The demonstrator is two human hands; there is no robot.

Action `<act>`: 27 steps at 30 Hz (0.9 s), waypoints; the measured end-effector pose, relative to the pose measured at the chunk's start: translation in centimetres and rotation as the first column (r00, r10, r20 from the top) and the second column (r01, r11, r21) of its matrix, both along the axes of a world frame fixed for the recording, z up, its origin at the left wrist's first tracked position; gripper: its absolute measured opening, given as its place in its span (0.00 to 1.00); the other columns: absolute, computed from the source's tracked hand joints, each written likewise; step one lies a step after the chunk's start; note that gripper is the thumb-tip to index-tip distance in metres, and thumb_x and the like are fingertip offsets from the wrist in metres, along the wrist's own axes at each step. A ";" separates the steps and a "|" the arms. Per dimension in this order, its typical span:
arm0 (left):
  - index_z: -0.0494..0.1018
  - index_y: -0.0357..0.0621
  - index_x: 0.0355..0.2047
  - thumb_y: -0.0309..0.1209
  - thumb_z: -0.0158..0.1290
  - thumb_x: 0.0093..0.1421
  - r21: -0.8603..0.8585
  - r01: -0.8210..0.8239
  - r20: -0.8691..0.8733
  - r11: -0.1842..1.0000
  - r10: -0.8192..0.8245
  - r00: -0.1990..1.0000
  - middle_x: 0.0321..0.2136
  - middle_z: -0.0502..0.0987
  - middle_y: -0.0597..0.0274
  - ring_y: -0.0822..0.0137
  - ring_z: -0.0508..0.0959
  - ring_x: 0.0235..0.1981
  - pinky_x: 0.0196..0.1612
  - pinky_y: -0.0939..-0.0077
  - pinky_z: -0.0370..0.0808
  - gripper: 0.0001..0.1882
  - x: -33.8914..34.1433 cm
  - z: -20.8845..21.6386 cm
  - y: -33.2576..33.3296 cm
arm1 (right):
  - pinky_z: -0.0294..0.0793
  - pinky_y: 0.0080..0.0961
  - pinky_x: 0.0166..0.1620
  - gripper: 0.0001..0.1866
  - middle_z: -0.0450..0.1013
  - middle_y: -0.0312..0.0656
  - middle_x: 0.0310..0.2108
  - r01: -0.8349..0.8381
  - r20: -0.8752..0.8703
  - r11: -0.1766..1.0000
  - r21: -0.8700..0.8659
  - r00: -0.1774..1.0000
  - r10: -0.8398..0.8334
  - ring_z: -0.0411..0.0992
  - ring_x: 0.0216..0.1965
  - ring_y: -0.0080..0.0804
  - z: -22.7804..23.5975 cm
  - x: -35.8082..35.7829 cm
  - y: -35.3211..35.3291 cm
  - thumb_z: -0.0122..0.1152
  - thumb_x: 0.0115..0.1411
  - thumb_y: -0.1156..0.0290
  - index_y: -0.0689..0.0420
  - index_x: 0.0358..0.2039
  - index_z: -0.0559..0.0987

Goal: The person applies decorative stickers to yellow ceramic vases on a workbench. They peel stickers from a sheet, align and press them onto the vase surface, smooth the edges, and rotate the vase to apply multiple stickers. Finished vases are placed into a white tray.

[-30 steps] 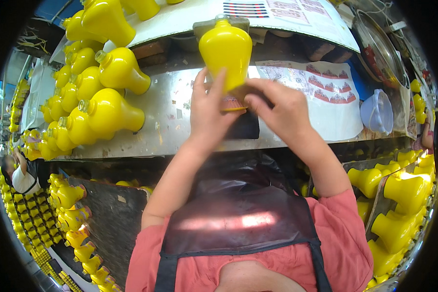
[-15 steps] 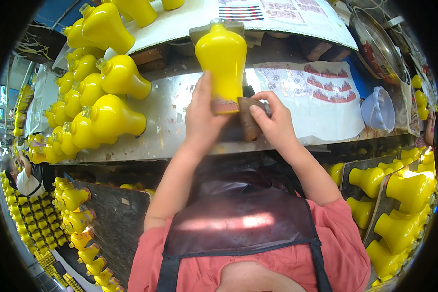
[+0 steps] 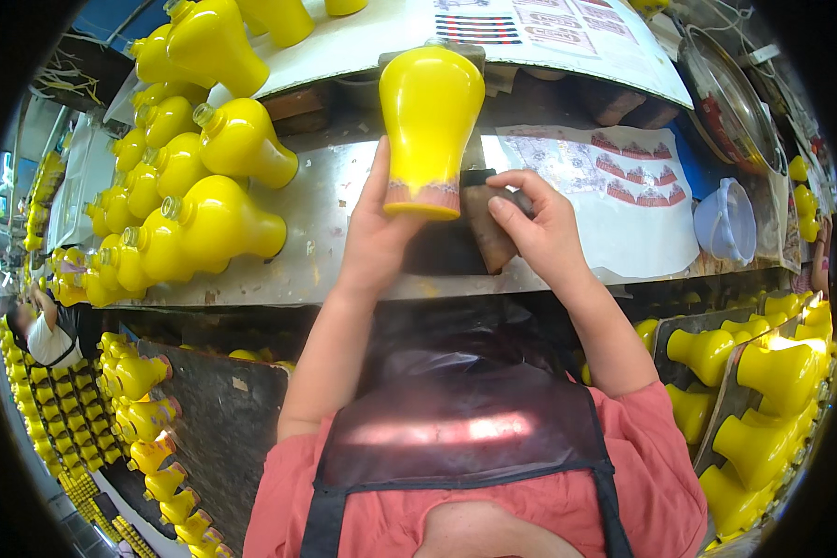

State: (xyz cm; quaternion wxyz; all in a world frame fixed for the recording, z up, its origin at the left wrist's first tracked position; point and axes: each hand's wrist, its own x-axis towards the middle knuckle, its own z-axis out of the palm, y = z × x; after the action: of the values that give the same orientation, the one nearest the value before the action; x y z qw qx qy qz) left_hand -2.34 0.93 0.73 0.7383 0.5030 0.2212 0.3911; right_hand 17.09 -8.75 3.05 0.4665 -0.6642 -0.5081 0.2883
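Yellow bottle's (image 3: 430, 112) base has swung left since last frame, more patterned band showing. Bottle's over the bench (image 3: 316, 223), long axis away from wearer, base nearest. Left hand (image 3: 377, 223) nearer, fingers spread round base; right hand (image 3: 544, 223) pinches brown pad (image 3: 488, 228) just right of base.

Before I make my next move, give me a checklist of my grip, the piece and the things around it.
1. Glossy yellow tapered vase held by the left hand: ok.
2. Flat brown rectangular piece gripped in the right hand: ok.
3. Pink patterned band showing near the vase's base: ok.
4. Band smooth on the vase's far side: cannot tell, hidden.
5. White sheet with pink printed strips on the grey metal bench: ok.
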 end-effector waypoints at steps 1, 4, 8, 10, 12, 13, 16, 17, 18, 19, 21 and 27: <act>0.42 0.51 0.79 0.33 0.62 0.66 -0.118 0.020 0.047 0.993 -0.014 0.999 0.71 0.64 0.59 0.59 0.71 0.67 0.66 0.61 0.73 0.50 -0.1 0.1 0.0 | 0.73 0.16 0.44 0.13 0.75 0.33 0.37 0.018 -0.145 0.990 -0.143 0.989 -0.039 0.72 0.39 0.17 0.4 0.2 -0.2 0.63 0.68 0.71 0.57 0.51 0.78; 0.42 0.51 0.79 0.37 0.60 0.67 -0.084 0.034 0.112 0.996 -0.024 0.993 0.70 0.65 0.57 0.57 0.73 0.66 0.64 0.57 0.75 0.49 0.0 0.3 0.0 | 0.76 0.21 0.38 0.12 0.79 0.35 0.34 0.118 -0.265 0.969 0.218 0.962 -0.058 0.76 0.34 0.18 1.7 -0.2 0.1 0.66 0.65 0.73 0.57 0.48 0.81; 0.52 0.40 0.75 0.32 0.56 0.71 -0.139 0.052 0.192 0.989 -0.025 0.981 0.62 0.70 0.58 0.64 0.75 0.60 0.60 0.68 0.74 0.37 0.1 0.5 -0.6 | 0.78 0.27 0.36 0.11 0.82 0.43 0.36 -0.193 0.127 0.941 0.280 0.978 0.163 0.82 0.31 0.33 4.0 0.0 2.3 0.67 0.63 0.73 0.58 0.46 0.82; 0.53 0.41 0.74 0.35 0.57 0.71 -0.187 0.078 0.205 0.979 -0.038 0.978 0.61 0.71 0.59 0.66 0.74 0.60 0.60 0.70 0.74 0.38 -0.1 0.6 -0.6 | 0.80 0.32 0.37 0.13 0.82 0.47 0.38 -0.076 0.309 0.974 0.213 0.951 0.007 0.82 0.34 0.46 4.8 0.0 3.8 0.69 0.60 0.71 0.56 0.46 0.82; 0.52 0.41 0.74 0.36 0.58 0.70 -0.149 0.092 0.192 0.985 -0.062 0.979 0.62 0.70 0.59 0.67 0.73 0.61 0.60 0.71 0.73 0.39 -0.2 0.7 -0.5 | 0.80 0.33 0.37 0.14 0.82 0.47 0.37 0.009 0.317 0.960 0.281 0.943 -0.101 0.82 0.34 0.46 5.8 0.1 4.2 0.70 0.60 0.71 0.55 0.46 0.82; 0.52 0.41 0.74 0.36 0.59 0.70 -0.145 0.077 0.165 0.986 -0.052 0.985 0.62 0.70 0.59 0.67 0.73 0.61 0.61 0.71 0.73 0.39 -0.3 0.7 -0.5 | 0.80 0.25 0.43 0.13 0.83 0.41 0.41 -0.037 0.339 0.955 0.294 0.938 -0.068 0.83 0.40 0.30 6.3 0.2 3.9 0.70 0.61 0.77 0.58 0.47 0.82; 0.52 0.41 0.75 0.36 0.60 0.69 -0.087 0.044 0.188 0.995 -0.027 0.982 0.62 0.70 0.60 0.67 0.72 0.61 0.61 0.71 0.73 0.41 0.2 0.7 -0.5 | 0.80 0.25 0.42 0.12 0.83 0.42 0.40 -0.368 0.340 0.898 0.240 0.899 0.278 0.83 0.40 0.33 7.2 0.2 3.8 0.71 0.60 0.76 0.58 0.45 0.83; 0.52 0.42 0.75 0.36 0.60 0.68 -0.057 0.042 0.159 0.997 -0.033 0.987 0.62 0.69 0.61 0.67 0.72 0.61 0.61 0.70 0.73 0.41 0.2 0.7 -0.3 | 0.80 0.35 0.36 0.11 0.82 0.47 0.36 -0.387 0.471 0.886 0.254 0.850 0.236 0.81 0.33 0.49 7.2 0.0 4.4 0.72 0.57 0.70 0.53 0.40 0.84; 0.51 0.42 0.75 0.35 0.61 0.68 -0.027 0.042 0.132 0.999 -0.038 0.990 0.63 0.69 0.61 0.67 0.72 0.62 0.62 0.70 0.72 0.42 0.3 0.7 -0.2 | 0.80 0.36 0.36 0.11 0.82 0.47 0.35 -0.332 0.502 0.901 0.280 0.851 0.157 0.81 0.33 0.49 7.4 0.0 4.7 0.72 0.56 0.69 0.53 0.40 0.84; 0.51 0.42 0.75 0.35 0.61 0.68 0.003 0.041 0.107 0.999 -0.041 0.993 0.63 0.69 0.61 0.67 0.72 0.62 0.62 0.70 0.72 0.42 0.3 0.7 -0.2 | 0.80 0.37 0.36 0.11 0.81 0.47 0.34 -0.290 0.550 0.918 0.270 0.829 0.100 0.80 0.33 0.49 7.4 0.0 5.0 0.72 0.56 0.69 0.53 0.40 0.84; 0.50 0.43 0.76 0.33 0.61 0.67 0.017 0.027 0.099 0.999 -0.029 0.995 0.63 0.69 0.60 0.67 0.72 0.62 0.62 0.70 0.72 0.43 0.3 0.7 -0.2 | 0.79 0.40 0.36 0.09 0.80 0.46 0.31 -0.241 0.565 0.912 0.332 0.825 0.012 0.79 0.32 0.49 7.5 0.0 5.4 0.70 0.57 0.68 0.52 0.39 0.85; 0.48 0.44 0.77 0.30 0.61 0.66 0.043 0.031 0.013 0.999 -0.032 0.999 0.64 0.68 0.59 0.67 0.71 0.63 0.64 0.69 0.72 0.45 0.0 0.7 -0.4 | 0.78 0.39 0.35 0.09 0.80 0.44 0.31 -0.290 0.679 0.932 0.215 0.731 0.070 0.79 0.31 0.48 7.7 -0.4 4.8 0.71 0.56 0.71 0.53 0.38 0.84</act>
State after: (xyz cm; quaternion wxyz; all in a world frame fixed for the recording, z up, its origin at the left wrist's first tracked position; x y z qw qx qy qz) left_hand -2.37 0.56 1.46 0.7350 0.5193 0.1998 0.3874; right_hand 16.64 -3.93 10.70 0.3230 -0.5887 -0.7410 -0.0035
